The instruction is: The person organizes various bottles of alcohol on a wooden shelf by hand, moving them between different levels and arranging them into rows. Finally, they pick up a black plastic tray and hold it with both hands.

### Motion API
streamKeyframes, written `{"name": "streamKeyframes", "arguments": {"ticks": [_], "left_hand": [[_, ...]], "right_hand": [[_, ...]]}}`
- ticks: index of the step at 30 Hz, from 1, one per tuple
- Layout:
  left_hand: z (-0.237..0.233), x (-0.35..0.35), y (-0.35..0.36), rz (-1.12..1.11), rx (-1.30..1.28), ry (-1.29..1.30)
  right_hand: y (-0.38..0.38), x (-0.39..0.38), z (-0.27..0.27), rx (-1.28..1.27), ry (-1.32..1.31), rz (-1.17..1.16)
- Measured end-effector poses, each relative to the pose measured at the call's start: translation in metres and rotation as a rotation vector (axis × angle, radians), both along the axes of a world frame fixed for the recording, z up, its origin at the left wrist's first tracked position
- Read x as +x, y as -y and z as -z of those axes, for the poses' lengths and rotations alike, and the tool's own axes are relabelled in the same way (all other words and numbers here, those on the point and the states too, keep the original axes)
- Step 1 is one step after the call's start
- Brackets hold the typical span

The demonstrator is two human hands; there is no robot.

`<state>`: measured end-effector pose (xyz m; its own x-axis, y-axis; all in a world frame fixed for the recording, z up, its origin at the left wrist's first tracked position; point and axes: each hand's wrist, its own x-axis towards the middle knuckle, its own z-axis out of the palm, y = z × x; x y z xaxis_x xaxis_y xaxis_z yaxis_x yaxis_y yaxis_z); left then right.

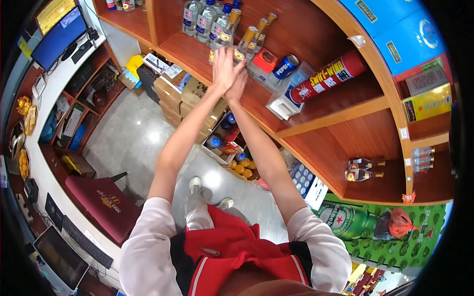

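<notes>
My left hand [224, 69] reaches up to the wooden shelf, its fingers closed against the lower part of a clear glass bottle [225, 36] with a gold cap and yellowish label. Partly behind it, my right hand [237, 84] touches the base of a second gold-capped glass bottle [243, 45]; some of its fingers are hidden. The wrists nearly touch. Just behind stand more gold-capped bottles [261, 33]. Several clear bottles with blue caps [205, 23] line up to the left. A red box [265, 60] sits right of my hands.
A Pepsi can [286, 66], a white dispenser box [285, 104] and a red Swift-Wind cylinder [330, 79] occupy the same shelf. Cardboard boxes [170, 93] are stacked below. A maroon chair [102, 204] and a white counter [52, 170] with screens are at left.
</notes>
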<state>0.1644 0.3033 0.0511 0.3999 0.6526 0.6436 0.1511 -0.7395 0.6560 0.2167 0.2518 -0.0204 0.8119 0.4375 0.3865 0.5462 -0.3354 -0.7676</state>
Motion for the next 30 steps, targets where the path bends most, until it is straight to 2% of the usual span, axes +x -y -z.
{"name": "streamKeyframes", "arguments": {"ticks": [1,4,5,7,9,12,14,18,22,26,30], "left_hand": [[0.001,0.0,0.0,-0.006,0.006,0.022],[0.002,-0.006,0.002,-0.011,0.004,0.039],[0.002,-0.012,0.007,-0.013,-0.003,0.065],[-0.008,-0.03,0.03,0.002,-0.052,0.132],[-0.012,-0.051,0.058,-0.015,-0.035,0.154],[-0.012,-0.079,0.12,0.029,-0.115,0.152],[-0.007,-0.098,0.166,0.101,-0.201,0.146],[0.011,-0.119,0.273,0.262,-0.24,0.118],[0.026,-0.102,0.373,0.383,-0.287,0.05],[0.024,-0.053,0.467,0.554,-0.218,0.004],[0.006,0.007,0.544,0.817,-0.261,-0.05]], "right_hand": [[-0.002,0.001,0.0,-0.04,0.005,-0.002],[0.004,-0.001,-0.002,0.061,0.065,-0.022],[0.013,-0.005,-0.002,0.119,0.131,-0.03],[0.04,-0.018,-0.006,0.046,0.102,0.005],[0.075,-0.039,-0.015,0.13,0.107,-0.08],[0.148,-0.075,-0.019,0.106,0.003,-0.117],[0.195,-0.103,-0.032,0.194,-0.104,-0.142],[0.312,-0.114,0.001,0.124,0.038,-0.117],[0.423,-0.101,0.01,0.068,-0.014,-0.023],[0.529,-0.063,0.002,-0.042,0.014,0.221],[0.612,-0.011,-0.006,0.07,0.11,0.363]]}}
